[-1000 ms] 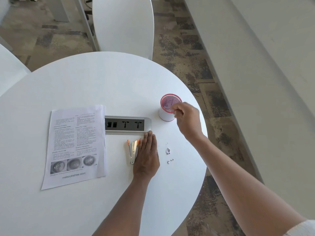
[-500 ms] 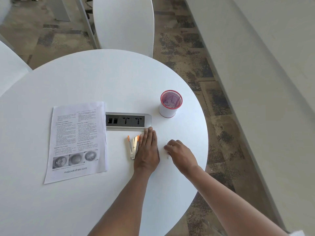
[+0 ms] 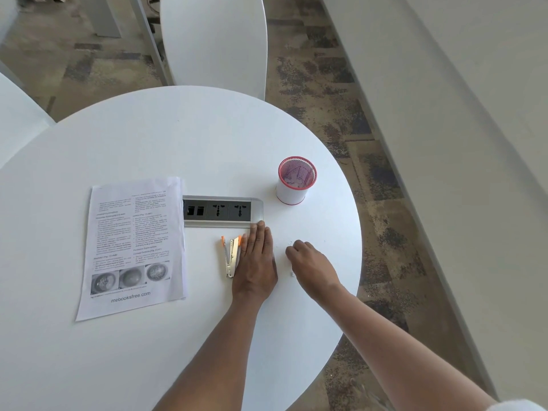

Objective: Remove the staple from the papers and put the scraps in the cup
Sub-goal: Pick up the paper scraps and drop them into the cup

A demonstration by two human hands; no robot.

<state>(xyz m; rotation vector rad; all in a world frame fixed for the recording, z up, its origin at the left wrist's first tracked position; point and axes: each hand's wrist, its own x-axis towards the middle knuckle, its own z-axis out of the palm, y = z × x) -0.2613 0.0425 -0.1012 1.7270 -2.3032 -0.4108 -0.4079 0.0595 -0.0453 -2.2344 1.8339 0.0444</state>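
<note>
The stapled papers (image 3: 133, 247) lie flat at the left of the round white table (image 3: 148, 137). An orange-tipped metal staple remover (image 3: 231, 256) lies on the table just left of my left hand (image 3: 256, 262), which rests flat, palm down, fingers straight. My right hand (image 3: 311, 265) is down on the table right of it, fingers curled and pinching at a paper scrap hidden under them. One small white scrap (image 3: 292, 274) lies beside that hand. The red-rimmed white cup (image 3: 292, 194) stands behind, with scraps inside.
A silver power socket strip (image 3: 222, 210) is set into the table between the papers and the cup. The table's right edge is close to my right arm. A white chair (image 3: 213, 40) stands behind the table, another chair (image 3: 17, 120) at the left.
My right hand came back from over the cup down to the scraps on the table and has stayed there with its fingers curled. My left hand has not moved.
</note>
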